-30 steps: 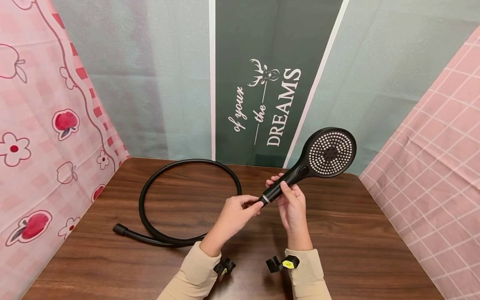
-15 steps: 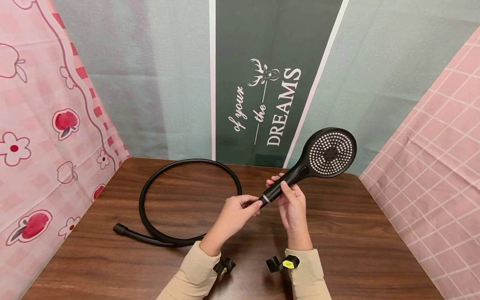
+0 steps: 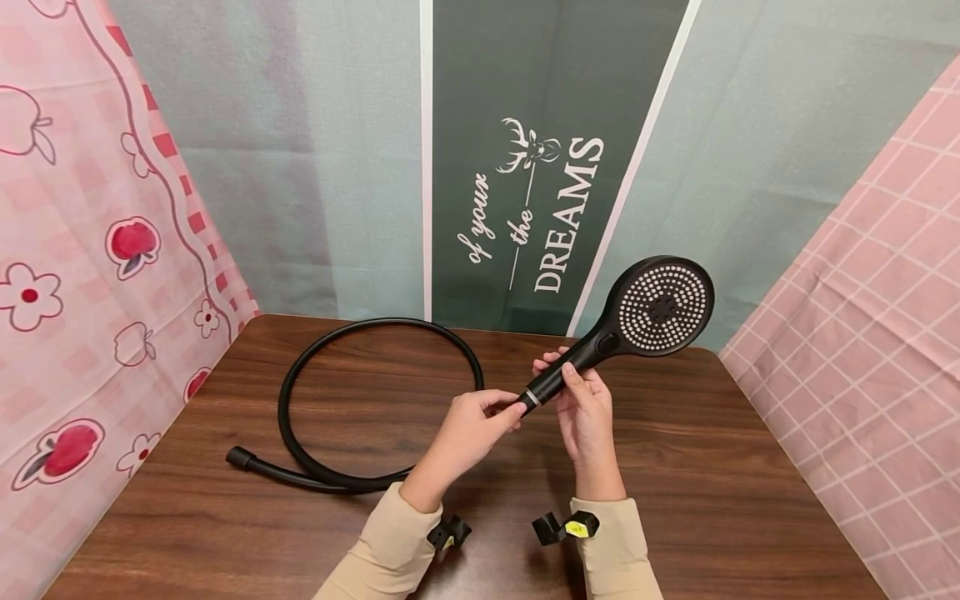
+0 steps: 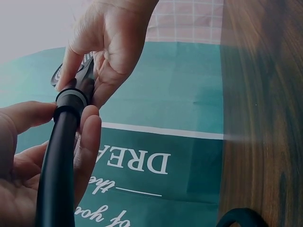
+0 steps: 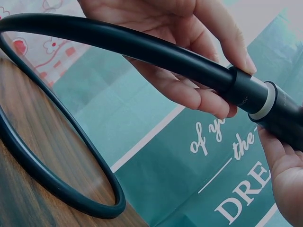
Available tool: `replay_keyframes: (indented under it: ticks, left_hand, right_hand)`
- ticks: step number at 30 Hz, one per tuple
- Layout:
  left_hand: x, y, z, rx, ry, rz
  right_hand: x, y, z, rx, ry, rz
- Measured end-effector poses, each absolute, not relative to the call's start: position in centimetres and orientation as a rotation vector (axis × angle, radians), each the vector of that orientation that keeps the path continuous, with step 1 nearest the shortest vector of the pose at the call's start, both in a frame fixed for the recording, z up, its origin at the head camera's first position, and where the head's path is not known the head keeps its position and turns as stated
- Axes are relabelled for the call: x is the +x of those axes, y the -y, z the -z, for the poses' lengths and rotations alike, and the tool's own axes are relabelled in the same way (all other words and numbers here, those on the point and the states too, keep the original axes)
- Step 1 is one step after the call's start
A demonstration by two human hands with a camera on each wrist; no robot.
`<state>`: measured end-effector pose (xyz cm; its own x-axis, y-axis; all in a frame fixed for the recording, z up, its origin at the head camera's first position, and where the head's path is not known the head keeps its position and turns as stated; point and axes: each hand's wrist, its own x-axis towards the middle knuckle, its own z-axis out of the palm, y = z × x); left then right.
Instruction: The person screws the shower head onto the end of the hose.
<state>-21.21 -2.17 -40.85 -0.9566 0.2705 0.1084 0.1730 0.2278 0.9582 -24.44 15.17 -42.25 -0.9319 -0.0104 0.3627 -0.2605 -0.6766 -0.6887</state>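
Left hand (image 3: 474, 425) pinches the black cylindrical connector (image 5: 245, 91) of a long, smooth black hose (image 3: 282, 408) at the base of a round-faced black shower head (image 3: 663, 307) (white nozzles dot its face). Right hand (image 3: 585, 412) grips its handle (image 3: 546, 383), holding it tilted above the dark brown wood-grain table (image 3: 690, 475).

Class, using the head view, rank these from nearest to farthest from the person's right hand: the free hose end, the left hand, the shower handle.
1. Shower handle: in the right hand itself.
2. Left hand: a little to the left, by the handle's lower end.
3. Free hose end: on the table's far left.
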Motion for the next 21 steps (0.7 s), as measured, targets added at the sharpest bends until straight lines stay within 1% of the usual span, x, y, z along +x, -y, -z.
replay_keyframes:
  ticks: [21]
  left_hand:
    - [-21.23, 2.18, 40.81, 0.435, -2.406, -1.848]
  right_hand:
    - [-24.45, -15.19, 42.24, 0.509, 1.197, -2.707]
